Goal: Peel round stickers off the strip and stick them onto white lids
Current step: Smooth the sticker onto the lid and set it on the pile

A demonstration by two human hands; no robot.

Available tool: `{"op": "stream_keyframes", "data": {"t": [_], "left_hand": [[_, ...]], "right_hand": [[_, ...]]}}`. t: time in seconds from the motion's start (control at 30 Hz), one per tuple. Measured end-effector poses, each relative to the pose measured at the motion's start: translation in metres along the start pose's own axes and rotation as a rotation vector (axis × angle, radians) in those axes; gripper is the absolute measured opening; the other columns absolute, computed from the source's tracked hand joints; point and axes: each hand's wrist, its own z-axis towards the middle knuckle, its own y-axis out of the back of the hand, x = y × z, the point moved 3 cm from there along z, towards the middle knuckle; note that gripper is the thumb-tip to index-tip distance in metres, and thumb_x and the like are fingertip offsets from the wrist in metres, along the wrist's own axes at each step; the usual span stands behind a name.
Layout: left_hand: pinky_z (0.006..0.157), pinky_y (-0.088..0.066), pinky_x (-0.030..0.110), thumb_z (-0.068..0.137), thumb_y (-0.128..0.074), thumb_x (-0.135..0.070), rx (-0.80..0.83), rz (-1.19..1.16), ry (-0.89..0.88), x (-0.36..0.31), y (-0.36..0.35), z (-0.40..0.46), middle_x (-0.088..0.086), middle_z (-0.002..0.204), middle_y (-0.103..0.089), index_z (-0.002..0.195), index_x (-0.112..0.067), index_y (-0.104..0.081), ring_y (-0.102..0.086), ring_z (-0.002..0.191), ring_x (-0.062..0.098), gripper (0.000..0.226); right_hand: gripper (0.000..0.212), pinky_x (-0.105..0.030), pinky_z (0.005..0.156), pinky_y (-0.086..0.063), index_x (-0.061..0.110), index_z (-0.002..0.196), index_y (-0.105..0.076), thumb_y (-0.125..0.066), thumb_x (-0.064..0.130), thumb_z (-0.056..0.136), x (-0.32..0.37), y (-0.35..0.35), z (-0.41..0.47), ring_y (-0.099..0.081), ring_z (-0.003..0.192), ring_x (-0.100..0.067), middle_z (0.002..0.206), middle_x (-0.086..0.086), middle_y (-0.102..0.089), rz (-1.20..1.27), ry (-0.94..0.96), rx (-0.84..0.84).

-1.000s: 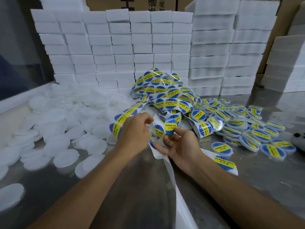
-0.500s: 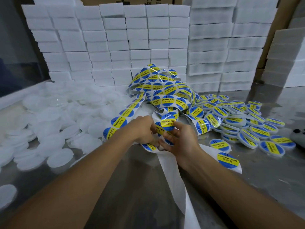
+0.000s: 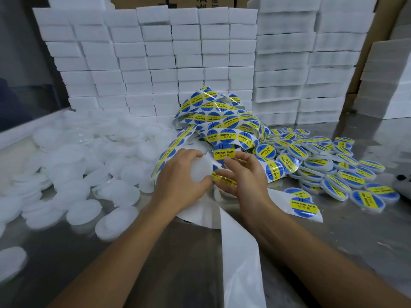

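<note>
- Between the two hands at the middle of the desk [image 3: 222, 258], a bare white lid [image 3: 201, 168] sits in the left hand [image 3: 180, 181], its fingers curled round the rim
- Just right of that lid, a round sticker [image 3: 224, 153] reading SOLDERING PASTE stands at the tips of the right hand [image 3: 244, 176]; the fingers there are bent and part spread, and whether they pinch it or only touch it I cannot tell
- Behind the hands the strip [image 3: 224, 125] lies in a loose tangled heap, blue and yellow stickers along it
- Bare backing paper [image 3: 240, 252] trails from under the hands toward the near edge
- On the left, a spread of plain lids [image 3: 84, 165] covers the desk
- On the right, finished lids [image 3: 333, 167] with stickers on lie in an overlapping pile
- At the back, stacks of white foam blocks [image 3: 155, 58] form a wall, with cardboard showing above them
</note>
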Motion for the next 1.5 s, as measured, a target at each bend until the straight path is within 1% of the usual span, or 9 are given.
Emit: {"op": "stream_keyframes", "data": {"t": [0.2, 0.3, 0.47, 0.67, 0.83, 1.03, 1.17, 1.33, 1.5], "left_hand": [[0.079, -0.052, 0.031, 0.07, -0.08, -0.018, -0.186, -0.07, -0.127, -0.01, 0.012, -0.019, -0.003, 0.116, -0.062, 0.118, -0.015, -0.063, -0.062, 0.1, 0.018, 0.051], [0.076, -0.051, 0.025, 0.068, -0.081, -0.014, -0.209, -0.094, -0.14, -0.011, 0.013, -0.022, -0.002, 0.114, -0.062, 0.118, -0.013, -0.062, -0.06, 0.098, 0.014, 0.053], [0.065, -0.051, 0.013, 0.07, -0.082, -0.013, -0.193, -0.191, -0.139, -0.013, 0.008, -0.028, -0.005, 0.113, -0.059, 0.117, -0.015, -0.061, -0.057, 0.096, 0.006, 0.051], [0.062, -0.058, 0.023, 0.08, -0.071, 0.009, -0.14, -1.03, 0.538, 0.001, 0.003, -0.024, 0.001, 0.085, -0.074, 0.105, -0.014, -0.063, -0.073, 0.072, 0.019, 0.035], [0.07, -0.061, 0.032, 0.084, -0.064, 0.009, -0.03, -1.354, 0.688, 0.003, 0.003, -0.023, 0.018, 0.084, -0.074, 0.101, 0.001, -0.062, -0.073, 0.076, 0.027, 0.019], [0.071, -0.061, 0.03, 0.083, -0.065, 0.008, -0.011, -1.395, 0.723, 0.004, 0.001, -0.024, 0.018, 0.091, -0.074, 0.098, 0.001, -0.066, -0.074, 0.079, 0.025, 0.017], [0.066, -0.06, 0.027, 0.079, -0.069, 0.007, -0.087, -1.366, 0.753, 0.011, 0.004, -0.024, 0.013, 0.084, -0.075, 0.09, 0.0, -0.069, -0.073, 0.073, 0.021, 0.013], [0.066, -0.06, 0.026, 0.076, -0.072, 0.004, -0.108, -1.355, 0.772, 0.018, 0.005, -0.025, 0.013, 0.086, -0.076, 0.091, -0.001, -0.07, -0.074, 0.076, 0.021, 0.017], [0.065, -0.06, 0.028, 0.075, -0.072, 0.005, -0.096, -1.372, 0.768, 0.015, 0.004, -0.025, 0.016, 0.083, -0.075, 0.088, -0.001, -0.071, -0.074, 0.074, 0.023, 0.015]], "right_hand": [[0.041, -0.034, 0.081, -0.06, 0.037, 0.103, -0.062, -0.084, 0.015, 0.077, -0.001, -0.006, -0.011, -0.072, 0.087, -0.006, 0.113, 0.021, -0.056, -0.188, 0.205, 0.159], [0.045, -0.032, 0.078, -0.06, 0.043, 0.103, -0.061, -0.085, 0.017, 0.075, 0.0, -0.005, -0.01, -0.073, 0.085, -0.01, 0.117, 0.014, -0.057, -0.211, 0.208, 0.176], [0.048, -0.019, 0.057, -0.05, 0.033, 0.11, -0.052, -0.078, 0.005, 0.081, 0.002, -0.006, -0.01, -0.064, 0.058, -0.01, 0.072, -0.001, -0.072, -0.186, 0.221, 0.209], [0.047, -0.02, 0.058, -0.055, 0.029, 0.107, -0.046, -0.076, 0.003, 0.082, 0.01, -0.003, -0.007, -0.068, 0.064, -0.012, 0.075, -0.004, -0.076, -0.113, 0.206, 0.119], [0.044, -0.022, 0.062, -0.057, 0.03, 0.107, -0.048, -0.076, 0.006, 0.083, 0.008, -0.002, -0.005, -0.07, 0.069, -0.011, 0.079, -0.003, -0.077, -0.104, 0.175, 0.111], [0.036, -0.024, 0.061, -0.056, 0.029, 0.11, -0.055, -0.076, 0.014, 0.085, 0.004, -0.001, -0.005, -0.07, 0.073, -0.013, 0.087, -0.002, -0.077, -0.148, 0.17, 0.096], [0.012, -0.025, 0.063, -0.054, 0.029, 0.096, -0.069, -0.075, 0.025, 0.086, 0.006, 0.007, 0.002, -0.068, 0.08, -0.003, 0.11, 0.005, -0.069, -0.162, 0.113, -0.106], [0.007, -0.025, 0.067, -0.049, 0.017, 0.096, -0.072, -0.071, 0.019, 0.089, 0.02, 0.017, 0.006, -0.066, 0.082, -0.012, 0.086, 0.002, -0.072, 0.037, -0.007, -0.091], [0.004, -0.022, 0.063, -0.052, 0.019, 0.085, -0.076, -0.073, 0.016, 0.086, 0.018, 0.002, -0.003, -0.066, 0.067, -0.006, 0.075, 0.004, -0.074, -0.213, 0.078, 0.088]]}}
